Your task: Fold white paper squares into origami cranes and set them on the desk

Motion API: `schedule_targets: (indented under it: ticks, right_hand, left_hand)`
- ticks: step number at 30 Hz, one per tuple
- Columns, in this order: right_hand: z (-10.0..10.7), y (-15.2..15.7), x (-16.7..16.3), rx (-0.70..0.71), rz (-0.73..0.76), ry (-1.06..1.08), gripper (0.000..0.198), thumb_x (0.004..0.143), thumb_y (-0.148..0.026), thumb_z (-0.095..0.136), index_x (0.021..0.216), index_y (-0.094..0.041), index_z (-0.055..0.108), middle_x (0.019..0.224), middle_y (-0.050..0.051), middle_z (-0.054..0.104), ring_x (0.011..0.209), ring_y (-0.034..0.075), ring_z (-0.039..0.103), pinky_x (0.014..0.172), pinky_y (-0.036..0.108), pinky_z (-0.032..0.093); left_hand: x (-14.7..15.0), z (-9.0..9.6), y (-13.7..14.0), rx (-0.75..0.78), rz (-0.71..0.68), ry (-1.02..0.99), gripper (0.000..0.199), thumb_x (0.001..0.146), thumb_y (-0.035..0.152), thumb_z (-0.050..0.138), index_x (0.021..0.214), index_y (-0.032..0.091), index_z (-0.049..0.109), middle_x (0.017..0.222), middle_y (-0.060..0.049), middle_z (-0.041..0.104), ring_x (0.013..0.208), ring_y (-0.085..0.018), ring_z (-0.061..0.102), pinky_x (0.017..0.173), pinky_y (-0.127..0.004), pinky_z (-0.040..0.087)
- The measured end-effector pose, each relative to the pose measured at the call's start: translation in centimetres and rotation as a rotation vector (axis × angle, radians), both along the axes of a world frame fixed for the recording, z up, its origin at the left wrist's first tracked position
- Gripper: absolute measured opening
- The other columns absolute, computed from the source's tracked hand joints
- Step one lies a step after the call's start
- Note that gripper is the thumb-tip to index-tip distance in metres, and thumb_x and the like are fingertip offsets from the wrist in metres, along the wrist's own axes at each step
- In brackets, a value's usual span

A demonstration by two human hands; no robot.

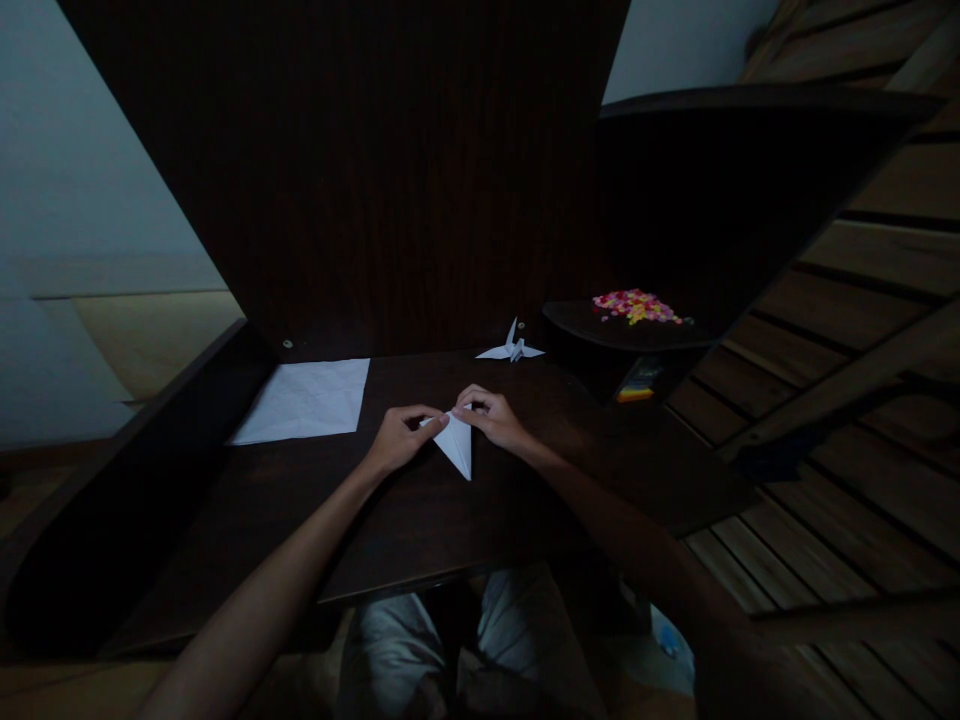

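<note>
Between both hands is a piece of folded white paper [456, 446], its narrow point directed down toward the desk's front edge. My left hand [401, 435] pinches its upper left side, thumb on top. On the upper right side, my right hand [491, 415] grips the same paper with thumb and curled fingers. The fingers cover the paper's upper end. Beyond the hands, a finished white origami crane [512, 347] stands near the back panel, wings spread.
White creased sheets [304, 400] lie at the desk's left. A small corner shelf [577, 325] at right bears a heap of pink, red and yellow bits [636, 305]. The dark desk [300, 520] has a raised left side panel [135, 480]. Wooden slats [877, 430] stand at far right.
</note>
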State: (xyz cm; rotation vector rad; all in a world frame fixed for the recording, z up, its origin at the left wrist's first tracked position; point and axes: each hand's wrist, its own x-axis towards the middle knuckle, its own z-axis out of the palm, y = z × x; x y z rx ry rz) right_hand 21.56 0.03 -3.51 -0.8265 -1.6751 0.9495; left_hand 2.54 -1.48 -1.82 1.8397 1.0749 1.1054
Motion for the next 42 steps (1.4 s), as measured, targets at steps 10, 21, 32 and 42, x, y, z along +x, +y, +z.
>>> schedule_targets:
  ticks: [10, 21, 32, 42]
  right_hand:
    - [-0.1, -0.1, -0.5, -0.088, -0.083, 0.043, 0.029, 0.069, -0.046, 0.07, 0.076, -0.019, 0.06, 0.067, -0.002, 0.054, 0.062, 0.011, 0.05, 0.054, 0.022, 0.04]
    - [-0.6, 0.3, -0.6, -0.204, -0.033, 0.183, 0.035, 0.069, -0.049, 0.069, 0.084, -0.02, 0.057, 0.072, 0.001, 0.06, 0.063, 0.014, 0.059, 0.042, 0.021, 0.047]
    - [-1.1, 0.6, -0.4, -0.246, -0.005, 0.249, 0.038, 0.065, -0.036, 0.075, 0.094, -0.019, 0.059, 0.083, 0.001, 0.062, 0.055, 0.011, 0.06, 0.04, 0.022, 0.05]
    - [-0.2, 0.1, -0.4, -0.277, -0.029, 0.22, 0.033, 0.068, -0.033, 0.068, 0.096, -0.02, 0.056, 0.069, -0.004, 0.062, 0.04, 0.008, 0.054, 0.034, 0.019, 0.041]
  left_hand:
    - [0.0, -0.1, 0.0, -0.035, 0.041, -0.075, 0.03, 0.071, 0.044, 0.068, 0.076, 0.015, 0.075, 0.064, -0.003, 0.068, 0.053, -0.014, 0.055, 0.05, -0.023, 0.042]
    - [0.1, -0.9, 0.7, -0.045, 0.156, -0.157, 0.036, 0.073, 0.047, 0.067, 0.084, 0.014, 0.074, 0.074, -0.006, 0.072, 0.064, -0.019, 0.063, 0.064, -0.029, 0.05]
    - [0.1, -1.3, 1.0, -0.128, 0.135, -0.292, 0.057, 0.061, 0.039, 0.078, 0.109, 0.011, 0.066, 0.089, -0.009, 0.07, 0.076, -0.02, 0.066, 0.07, -0.033, 0.054]
    - [0.2, -1.5, 1.2, -0.162, 0.185, -0.299, 0.052, 0.058, 0.043, 0.079, 0.098, 0.012, 0.07, 0.084, -0.008, 0.072, 0.076, -0.021, 0.066, 0.072, -0.034, 0.053]
